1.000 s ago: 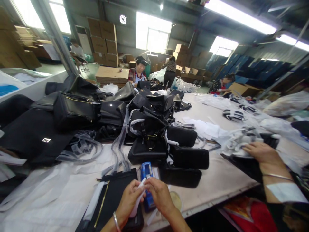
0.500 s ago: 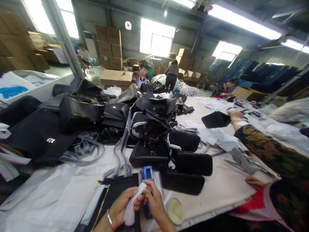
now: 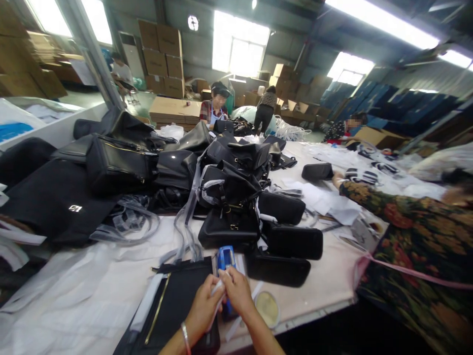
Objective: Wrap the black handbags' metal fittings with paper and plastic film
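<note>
My left hand [image 3: 202,304] and my right hand [image 3: 238,291] meet at the front of the table, both pinching a thin white strip [image 3: 219,291]. Most of the strip is hidden by the fingers. Under and left of them lies a flat black piece [image 3: 185,281] with a gold zipper [image 3: 158,308]. A blue tool or holder [image 3: 226,257] lies just beyond my fingertips and partly beneath my right hand. To the right of my right wrist sits a round tin [image 3: 267,309] with pale yellowish contents.
Black bags [image 3: 229,231] are heaped beyond my hands. Several black padded pieces [image 3: 291,241] lie to the right. At the right edge a person in a flowered top [image 3: 417,231] reaches across to a black piece [image 3: 317,171]. Clear plastic straps [image 3: 129,224] lie at left.
My hands have drawn closer together around the white strip, and its loose end is now less visible. The person at right has leaned farther over the table, carrying the black piece away.
</note>
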`<action>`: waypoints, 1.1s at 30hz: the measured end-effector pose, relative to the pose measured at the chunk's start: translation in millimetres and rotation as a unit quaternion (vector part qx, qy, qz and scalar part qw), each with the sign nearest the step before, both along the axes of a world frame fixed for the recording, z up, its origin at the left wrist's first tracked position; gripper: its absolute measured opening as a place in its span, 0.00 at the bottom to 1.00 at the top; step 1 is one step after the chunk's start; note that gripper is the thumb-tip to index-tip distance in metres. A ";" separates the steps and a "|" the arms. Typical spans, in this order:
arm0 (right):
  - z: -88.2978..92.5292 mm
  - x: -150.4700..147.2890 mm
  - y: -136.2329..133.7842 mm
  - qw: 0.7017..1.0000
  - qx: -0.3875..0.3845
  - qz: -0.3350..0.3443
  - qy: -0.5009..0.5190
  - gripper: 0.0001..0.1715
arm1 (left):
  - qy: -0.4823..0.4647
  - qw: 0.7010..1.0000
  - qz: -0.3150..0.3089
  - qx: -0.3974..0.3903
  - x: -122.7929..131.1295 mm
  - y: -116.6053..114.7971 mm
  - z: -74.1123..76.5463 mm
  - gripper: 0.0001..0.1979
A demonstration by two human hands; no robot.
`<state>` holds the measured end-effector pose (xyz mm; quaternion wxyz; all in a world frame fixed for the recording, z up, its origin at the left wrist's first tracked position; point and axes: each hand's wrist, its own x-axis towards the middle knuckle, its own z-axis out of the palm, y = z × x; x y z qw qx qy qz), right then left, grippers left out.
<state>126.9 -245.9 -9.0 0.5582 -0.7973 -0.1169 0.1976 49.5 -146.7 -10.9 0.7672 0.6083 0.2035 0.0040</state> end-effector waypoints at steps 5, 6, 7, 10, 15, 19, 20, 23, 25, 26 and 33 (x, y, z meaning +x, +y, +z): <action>-10.0 -2.5 2.3 0.996 0.039 -0.046 0.065 0.27 | 0.063 0.982 -0.016 -0.175 -13.4 9.7 0.4 0.20; -11.1 -6.3 0.5 0.994 0.056 -0.045 0.086 0.29 | 0.068 0.978 -0.013 -0.196 -16.5 12.0 1.3 0.20; -11.7 -11.5 -1.9 0.990 0.080 -0.041 0.113 0.31 | 0.071 0.975 -0.005 -0.209 -19.2 13.8 2.4 0.20; -10.8 -32.0 -8.8 0.968 0.178 -0.017 0.179 0.32 | 0.072 0.974 0.030 -0.211 -23.0 14.9 5.7 0.20; -9.3 -58.6 -5.8 0.951 0.229 -0.034 0.203 0.33 | 0.052 0.969 0.061 -0.232 -23.8 7.4 12.6 0.23; -16.3 -66.9 4.4 0.963 0.189 -0.092 0.170 0.28 | 0.049 0.961 0.082 -0.261 -26.8 1.9 17.6 0.24; -18.4 -68.4 6.2 0.969 0.168 -0.100 0.154 0.26 | 0.044 0.960 0.086 -0.263 -27.2 0.8 18.9 0.24; -22.4 -72.3 9.1 0.987 0.084 -0.099 0.095 0.19 | 0.031 0.961 0.090 -0.259 -26.7 -2.1 24.3 0.24; -22.6 -73.9 9.4 0.994 0.025 -0.095 0.039 0.14 | 0.032 0.960 0.091 -0.263 -25.0 -3.1 28.4 0.24; -22.2 -74.5 9.3 0.996 0.000 -0.092 0.009 0.12 | 0.035 0.958 0.091 -0.268 -23.9 -3.2 30.0 0.24; -8.1 -78.4 -1.4 0.986 -0.045 0.007 -0.158 0.13 | 0.085 0.956 0.099 -0.263 -16.8 1.5 18.4 0.20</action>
